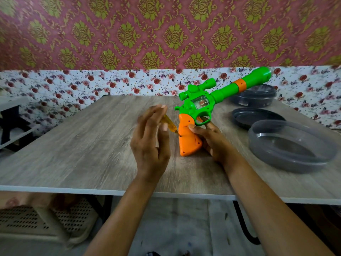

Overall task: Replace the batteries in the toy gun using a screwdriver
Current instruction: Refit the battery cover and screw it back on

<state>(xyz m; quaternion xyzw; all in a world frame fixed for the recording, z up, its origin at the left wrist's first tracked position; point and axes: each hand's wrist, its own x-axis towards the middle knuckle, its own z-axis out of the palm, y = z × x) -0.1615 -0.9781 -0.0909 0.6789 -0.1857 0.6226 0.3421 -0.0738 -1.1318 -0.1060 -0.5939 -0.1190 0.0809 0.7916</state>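
Note:
A green toy gun (217,95) with an orange grip (188,139) stands butt-down on the wooden table (83,148), its barrel pointing up and to the right. My right hand (212,139) holds the grip from behind, thumb on its side and a finger at the trigger. My left hand (150,143) holds a screwdriver with a clear yellow handle (168,123) between its fingers. The tip touches a screw hole on the grip's left side.
Grey round plastic containers lie on the right: a large clear bowl (291,146), a dark lid (256,118) behind it, and another tub (256,96) at the wall. A white perforated basket (46,222) sits under the table at left.

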